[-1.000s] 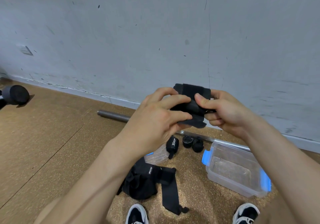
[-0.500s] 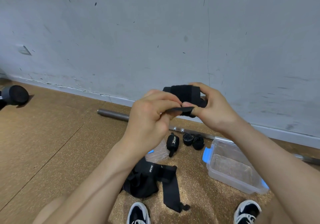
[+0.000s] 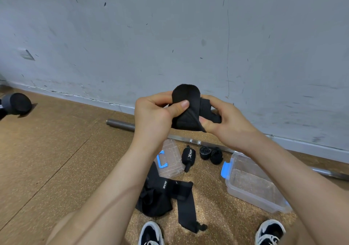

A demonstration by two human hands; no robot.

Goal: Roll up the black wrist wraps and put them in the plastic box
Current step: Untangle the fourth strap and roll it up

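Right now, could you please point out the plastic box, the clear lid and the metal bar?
plastic box [image 3: 247,193]: head view, near side wall.
clear lid [image 3: 171,157]: head view, its middle.
metal bar [image 3: 120,125]: head view, thick left end.

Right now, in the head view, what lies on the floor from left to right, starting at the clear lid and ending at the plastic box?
clear lid with blue clip → rolled wrap with white lettering → rolled black wrap → second rolled black wrap → clear plastic box
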